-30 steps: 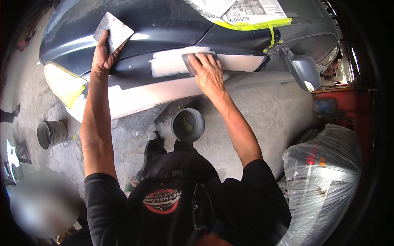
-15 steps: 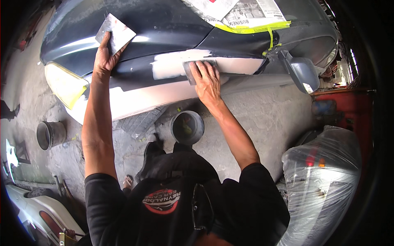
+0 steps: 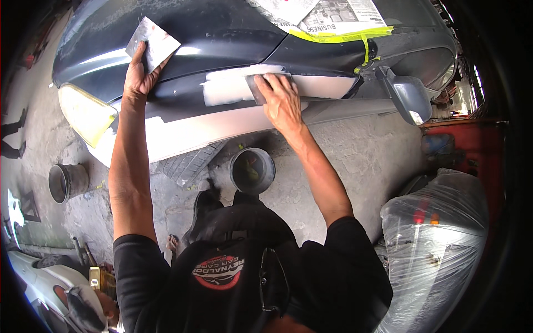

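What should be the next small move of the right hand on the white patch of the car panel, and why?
Probably one more stroke of the spreader toward the person's left. The right hand presses it onto the white filler patch on the dark car panel, and the filler left of the blade looks uneven against the smoother strip to the right. The left hand holds a flat metal plate on the panel.

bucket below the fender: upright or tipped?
Upright. The round bucket stands on the concrete by the tyre, its open mouth facing up at the camera; whether it holds anything, cannot tell.
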A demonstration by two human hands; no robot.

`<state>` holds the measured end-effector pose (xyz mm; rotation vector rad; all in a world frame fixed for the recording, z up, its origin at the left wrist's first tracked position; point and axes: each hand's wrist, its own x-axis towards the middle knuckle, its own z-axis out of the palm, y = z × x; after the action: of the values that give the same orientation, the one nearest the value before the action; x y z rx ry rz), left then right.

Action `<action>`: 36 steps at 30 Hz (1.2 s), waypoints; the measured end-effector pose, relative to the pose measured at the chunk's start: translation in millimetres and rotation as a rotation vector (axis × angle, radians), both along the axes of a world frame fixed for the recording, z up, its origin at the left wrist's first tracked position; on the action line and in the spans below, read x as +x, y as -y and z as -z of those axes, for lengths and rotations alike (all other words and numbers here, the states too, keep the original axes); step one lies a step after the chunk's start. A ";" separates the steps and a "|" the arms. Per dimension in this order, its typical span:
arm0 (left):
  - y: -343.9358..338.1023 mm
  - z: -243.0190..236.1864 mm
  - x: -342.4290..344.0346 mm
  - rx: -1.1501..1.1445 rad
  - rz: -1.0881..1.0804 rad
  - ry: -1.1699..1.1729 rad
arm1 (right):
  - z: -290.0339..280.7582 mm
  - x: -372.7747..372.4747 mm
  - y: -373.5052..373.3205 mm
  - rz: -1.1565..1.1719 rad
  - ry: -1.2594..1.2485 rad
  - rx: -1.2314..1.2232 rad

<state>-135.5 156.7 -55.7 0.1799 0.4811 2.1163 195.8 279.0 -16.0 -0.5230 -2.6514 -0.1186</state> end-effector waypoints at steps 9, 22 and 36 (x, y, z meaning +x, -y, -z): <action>-0.4 -3.8 3.9 0.014 0.015 -0.014 | 20.8 6.0 4.7 0.047 -0.015 0.125; -0.7 -2.5 2.4 0.014 -0.002 -0.031 | -11.5 -3.1 -25.0 0.080 -0.085 0.064; 0.1 -1.1 1.7 -0.015 -0.037 -0.028 | 2.3 27.1 26.4 0.028 -0.245 -0.351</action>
<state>-133.8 156.6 -54.6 0.1940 0.5203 2.1483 222.9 252.6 -18.3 -0.6410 -2.4314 0.3846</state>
